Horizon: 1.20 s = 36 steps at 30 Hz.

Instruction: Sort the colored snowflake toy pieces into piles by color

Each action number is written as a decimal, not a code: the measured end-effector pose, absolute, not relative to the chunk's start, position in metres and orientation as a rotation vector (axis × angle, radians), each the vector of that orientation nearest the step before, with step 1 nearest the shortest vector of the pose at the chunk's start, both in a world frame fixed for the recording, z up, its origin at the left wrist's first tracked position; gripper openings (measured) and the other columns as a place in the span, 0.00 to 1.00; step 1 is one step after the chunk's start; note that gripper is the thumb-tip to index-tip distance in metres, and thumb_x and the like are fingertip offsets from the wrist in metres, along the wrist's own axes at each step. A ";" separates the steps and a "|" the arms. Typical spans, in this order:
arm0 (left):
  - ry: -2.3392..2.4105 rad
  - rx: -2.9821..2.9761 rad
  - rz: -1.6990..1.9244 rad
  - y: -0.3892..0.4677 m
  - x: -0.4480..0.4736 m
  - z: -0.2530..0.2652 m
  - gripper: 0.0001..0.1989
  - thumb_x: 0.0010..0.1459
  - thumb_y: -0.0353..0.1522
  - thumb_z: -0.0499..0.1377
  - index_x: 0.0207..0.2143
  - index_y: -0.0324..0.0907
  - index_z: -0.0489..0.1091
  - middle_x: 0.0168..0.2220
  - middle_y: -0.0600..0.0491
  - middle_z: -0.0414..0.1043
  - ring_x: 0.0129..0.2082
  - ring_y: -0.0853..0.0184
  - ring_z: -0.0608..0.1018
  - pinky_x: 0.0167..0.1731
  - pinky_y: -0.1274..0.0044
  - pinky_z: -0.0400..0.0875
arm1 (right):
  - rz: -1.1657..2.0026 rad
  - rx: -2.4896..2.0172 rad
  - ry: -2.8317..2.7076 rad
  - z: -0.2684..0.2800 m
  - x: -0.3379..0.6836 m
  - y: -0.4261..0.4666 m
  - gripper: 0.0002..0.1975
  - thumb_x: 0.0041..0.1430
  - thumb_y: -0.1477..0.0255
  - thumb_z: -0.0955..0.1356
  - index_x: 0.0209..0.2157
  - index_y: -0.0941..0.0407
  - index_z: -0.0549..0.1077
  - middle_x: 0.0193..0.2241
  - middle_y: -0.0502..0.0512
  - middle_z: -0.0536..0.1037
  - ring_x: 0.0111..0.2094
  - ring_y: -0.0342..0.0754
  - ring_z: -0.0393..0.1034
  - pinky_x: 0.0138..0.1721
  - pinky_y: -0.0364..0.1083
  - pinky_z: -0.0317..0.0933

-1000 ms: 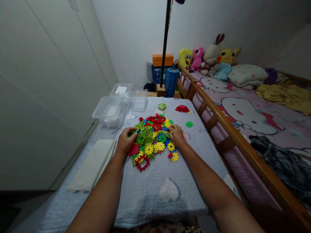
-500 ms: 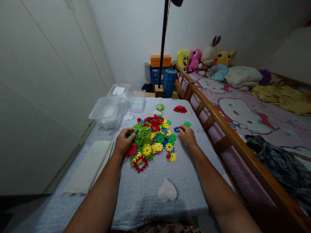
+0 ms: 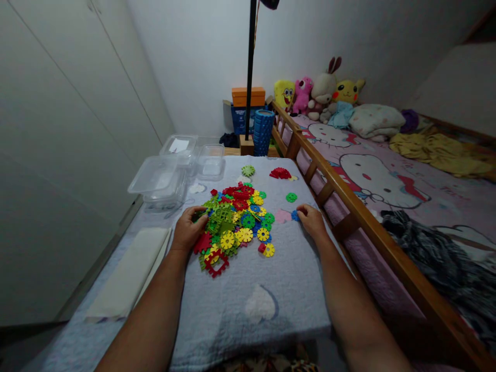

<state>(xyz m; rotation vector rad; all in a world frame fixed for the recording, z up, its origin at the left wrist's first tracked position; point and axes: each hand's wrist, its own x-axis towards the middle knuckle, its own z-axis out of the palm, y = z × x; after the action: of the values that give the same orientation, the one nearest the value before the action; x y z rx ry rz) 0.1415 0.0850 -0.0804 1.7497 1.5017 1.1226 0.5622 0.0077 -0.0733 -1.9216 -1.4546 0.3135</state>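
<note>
Pale walls and a white cupboard (image 3: 70, 155) enclose a small table spread with a grey-blue cloth (image 3: 294, 289); beyond the right fingers runs a wooden-railed bed (image 3: 380, 160), plush toys (image 3: 303, 95) lined up at its far end. Clear plastic containers (image 3: 155, 175) sit farther off than the left fingers, and a folded cream cloth (image 3: 120, 274) lies to their left. The right hand (image 3: 310, 219) pinches a blue disc (image 3: 295, 215) between thumb and fingertips, just above or on the cloth; which, I cannot tell. A green disc (image 3: 291, 197) lies a little beyond those fingertips. The left hand (image 3: 190, 227) rests curled against the near-left side of the colourful pile (image 3: 227, 240); whether its fingers grip a piece is unclear.
</note>
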 end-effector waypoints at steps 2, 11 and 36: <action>1.501 1.748 1.125 0.085 0.141 -0.081 0.20 0.52 0.45 0.60 0.42 0.43 0.76 0.39 0.50 0.76 0.38 0.61 0.77 0.45 0.68 0.72 | 0.202 -1.969 -1.471 -0.077 0.562 0.010 0.12 0.54 0.71 0.64 0.35 0.56 0.78 0.35 0.57 0.80 0.38 0.52 0.72 0.44 0.50 0.65; 1.498 1.744 1.096 0.087 0.139 -0.085 0.21 0.53 0.46 0.60 0.44 0.42 0.76 0.40 0.48 0.77 0.39 0.60 0.77 0.46 0.67 0.73 | -0.036 -2.142 -1.584 -0.072 0.572 0.048 0.16 0.58 0.68 0.68 0.47 0.59 0.78 0.45 0.63 0.77 0.49 0.55 0.69 0.55 0.51 0.60; 1.513 1.745 1.099 0.088 0.139 -0.087 0.22 0.53 0.46 0.59 0.45 0.41 0.75 0.41 0.49 0.75 0.38 0.61 0.76 0.44 0.68 0.72 | 0.168 -2.149 -1.704 -0.080 0.575 0.014 0.12 0.55 0.70 0.71 0.42 0.57 0.77 0.39 0.57 0.75 0.43 0.50 0.69 0.46 0.45 0.60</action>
<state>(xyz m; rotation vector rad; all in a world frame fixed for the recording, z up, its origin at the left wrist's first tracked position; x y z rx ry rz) 0.1393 0.0883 -0.0874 1.7453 1.5130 1.0993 0.5747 0.0143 -0.0796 -2.1495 -1.7037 0.1675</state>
